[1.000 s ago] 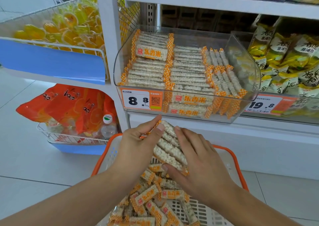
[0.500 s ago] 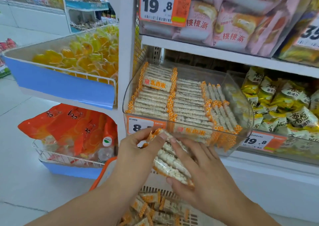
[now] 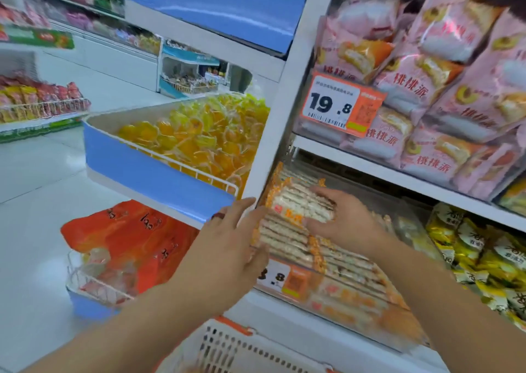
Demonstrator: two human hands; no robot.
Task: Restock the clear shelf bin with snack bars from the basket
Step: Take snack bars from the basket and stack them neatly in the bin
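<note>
Since half a second ago both hands have risen from the basket to the clear shelf bin (image 3: 355, 298). Head view: the right hand (image 3: 345, 222) grips a flat stack of snack bars (image 3: 301, 206) (crinkly film, orange checked ends) over the rows already in the bin. The left hand (image 3: 227, 254) lies open, fingers straight, seemingly touching the bin's glossy left wall. The perforated white basket (image 3: 227, 347) with its orange rim sits below.

snack bars (image 3: 301, 206): white, orange-ended wrappers, bundle above stacked rows in clear shelf bin (image 3: 355, 310); basket (image 3: 227, 347) below.
</note>
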